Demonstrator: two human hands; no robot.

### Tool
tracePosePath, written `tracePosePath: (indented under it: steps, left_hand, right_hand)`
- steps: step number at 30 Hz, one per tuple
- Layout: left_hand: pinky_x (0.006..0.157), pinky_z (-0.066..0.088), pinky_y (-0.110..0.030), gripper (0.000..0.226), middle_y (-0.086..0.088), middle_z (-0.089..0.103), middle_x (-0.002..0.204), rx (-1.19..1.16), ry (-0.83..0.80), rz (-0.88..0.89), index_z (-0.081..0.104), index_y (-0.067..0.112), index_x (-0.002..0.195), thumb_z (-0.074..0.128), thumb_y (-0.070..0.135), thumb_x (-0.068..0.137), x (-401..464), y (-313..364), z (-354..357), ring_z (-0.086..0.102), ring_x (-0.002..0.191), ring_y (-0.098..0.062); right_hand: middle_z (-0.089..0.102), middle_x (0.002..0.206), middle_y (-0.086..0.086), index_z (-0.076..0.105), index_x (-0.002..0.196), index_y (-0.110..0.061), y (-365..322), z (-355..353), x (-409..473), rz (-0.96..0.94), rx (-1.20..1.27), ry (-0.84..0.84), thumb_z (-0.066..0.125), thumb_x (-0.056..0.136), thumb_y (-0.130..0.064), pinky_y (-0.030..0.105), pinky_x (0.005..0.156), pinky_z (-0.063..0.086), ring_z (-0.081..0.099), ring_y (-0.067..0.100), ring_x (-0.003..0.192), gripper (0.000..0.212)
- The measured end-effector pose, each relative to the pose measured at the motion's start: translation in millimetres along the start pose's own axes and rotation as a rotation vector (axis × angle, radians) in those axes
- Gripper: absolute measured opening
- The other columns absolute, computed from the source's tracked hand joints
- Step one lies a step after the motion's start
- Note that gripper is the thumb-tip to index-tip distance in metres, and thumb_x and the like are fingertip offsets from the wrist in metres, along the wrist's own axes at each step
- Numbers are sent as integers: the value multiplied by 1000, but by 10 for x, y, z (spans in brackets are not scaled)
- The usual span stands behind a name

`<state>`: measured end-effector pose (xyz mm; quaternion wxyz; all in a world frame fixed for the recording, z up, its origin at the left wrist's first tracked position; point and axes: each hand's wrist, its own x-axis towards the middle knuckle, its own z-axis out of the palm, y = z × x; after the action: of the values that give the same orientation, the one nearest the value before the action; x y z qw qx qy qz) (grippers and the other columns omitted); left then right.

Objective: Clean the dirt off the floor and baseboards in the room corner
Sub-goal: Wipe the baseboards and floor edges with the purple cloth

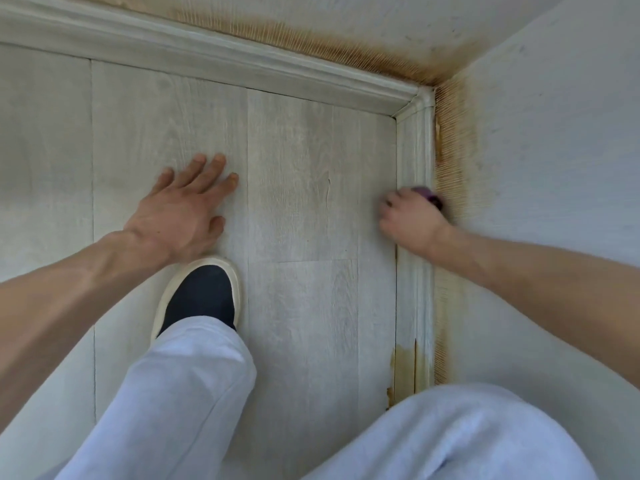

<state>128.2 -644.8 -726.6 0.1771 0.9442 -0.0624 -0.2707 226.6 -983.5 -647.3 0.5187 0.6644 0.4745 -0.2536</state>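
My left hand (183, 209) lies flat on the pale wood-look floor (304, 188), fingers spread. My right hand (410, 220), blurred, grips a small purple thing (431, 196), mostly hidden, against the right baseboard (415, 150). The back baseboard (214, 58) meets it in the corner (420, 98). Brown dirt streaks (450, 161) run along the wall above both baseboards. A yellow-brown stain (403, 368) marks the lower end of the right baseboard.
My foot in a dark slip-on shoe (204, 296) stands on the floor just behind my left hand. Light trouser legs (173, 403) fill the bottom of the view. The pale right wall (554, 168) rises close beside my right arm.
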Motion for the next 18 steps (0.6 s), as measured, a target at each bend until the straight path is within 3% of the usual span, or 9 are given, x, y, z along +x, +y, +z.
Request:
tracePosePath:
  steps: [2, 4, 6, 9, 11, 13, 14, 16, 18]
  left_hand:
    - [128, 3, -47, 73, 8, -15, 171, 8, -7, -10, 4, 31, 165, 45, 35, 104, 4, -14, -10, -10, 158, -17]
    - [128, 3, -47, 72, 9, -14, 171, 4, -21, -13, 5, 32, 164, 44, 35, 104, 14, -8, -35, -10, 158, -17]
    - [128, 3, -47, 71, 8, -14, 171, -7, 4, -21, 7, 31, 165, 45, 35, 104, 11, -6, -11, -9, 159, -17]
    - [128, 1, -48, 73, 6, -15, 171, 12, 17, -21, 6, 29, 165, 45, 36, 104, -8, 15, 40, -11, 158, -19]
    - [128, 1, -48, 73, 5, -15, 171, 16, 29, -20, 5, 28, 165, 44, 37, 104, -16, 14, 45, -11, 158, -19]
    - [128, 1, -48, 72, 6, -15, 171, 11, 26, -18, 6, 28, 165, 44, 37, 104, -20, 12, 38, -11, 158, -19]
    - [128, 1, -48, 72, 6, -15, 171, 7, 24, -19, 6, 29, 165, 44, 37, 104, -21, 8, 38, -11, 158, -19]
    - [128, 1, -48, 72, 6, -13, 171, 4, 30, -22, 7, 29, 165, 44, 37, 104, -19, -4, 39, -10, 159, -19]
    - [128, 3, -49, 71, 6, -11, 171, 4, 31, -12, 9, 29, 165, 46, 36, 104, -7, -13, 24, -8, 159, -19]
  right_hand:
    - [64, 124, 10, 68, 119, -11, 313, 28, 234, 154, -39, 4, 50, 97, -9, 44, 99, 46, 55, 31, 117, 28]
    - [62, 130, 13, 67, 124, -10, 194, -14, 223, 239, 15, -6, 50, 99, -13, 47, 106, 43, 51, 35, 124, 31]
    - [57, 137, 22, 63, 130, -3, -289, 61, -18, 209, 27, -40, 48, 101, -13, 51, 111, 38, 46, 43, 132, 34]
    - [52, 141, 27, 59, 132, 2, -825, 111, -497, 7, 45, -131, 52, 100, -8, 54, 113, 36, 43, 45, 134, 35]
    - [58, 135, 22, 63, 127, -2, -683, 76, -487, -70, 114, -132, 52, 98, -6, 50, 104, 41, 48, 40, 128, 31]
    - [62, 127, 16, 65, 121, -6, -284, 32, -204, 13, 141, -64, 52, 97, -7, 48, 87, 46, 54, 36, 120, 28]
    - [62, 125, 14, 66, 121, -7, -63, 14, -59, 92, 131, -35, 53, 96, -8, 49, 86, 47, 55, 36, 117, 28]
    - [60, 127, 13, 66, 123, -8, 164, 32, 119, 226, 93, 42, 51, 95, -9, 49, 95, 47, 54, 34, 118, 31]
    - [60, 130, 14, 65, 123, -7, -38, 17, 43, 228, 150, 25, 48, 96, -10, 47, 104, 42, 51, 35, 122, 32]
